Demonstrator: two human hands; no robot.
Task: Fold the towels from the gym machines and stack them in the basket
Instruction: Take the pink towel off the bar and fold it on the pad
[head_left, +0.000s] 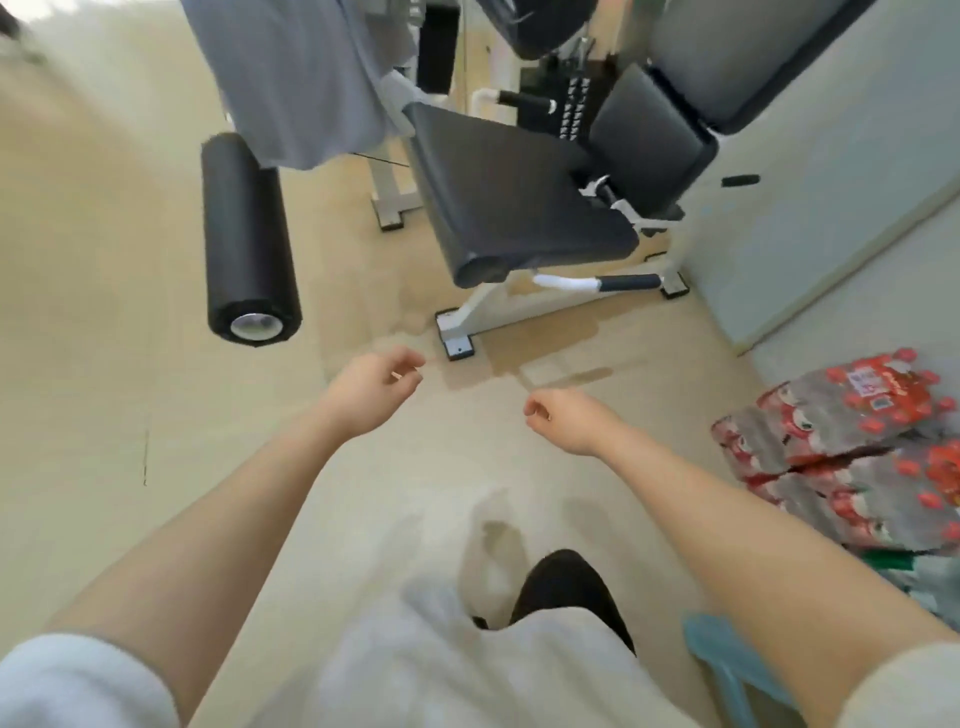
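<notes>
Both hands are reaching forward with nothing in them. The left hand (371, 387) is hanging with its fingers loosely curled, so its grip is loose and holding nothing. The right hand (563, 418) is the same, fingers softly bent, grip holding nothing.

The grey towel (306, 78) is hanging far ahead of both grips and up high, a bit to the left, draped over part of the gym machine (519, 208). It is well apart from both hands.

What could be going wrong? The black foam roller (249, 244) is sticking out just ahead of the left grip, so an arm could be bumping it on the way to the towel. The towel could be catching on the machine's metal parts when pulled, because it is wrapped over them. A foot could be tripping on the machine's leg, which is sitting on the floor (104, 260) just ahead of the grips.

The top of the towel is being cut off by the edge of the view, so how it is hanging is hard to tell. No basket is showing for sure. A blue plastic thing (727, 660) is peeking out behind the right grip, under the arm, but it is too hidden to name. The packs of bottles (841, 452) to the right are blurry.
</notes>
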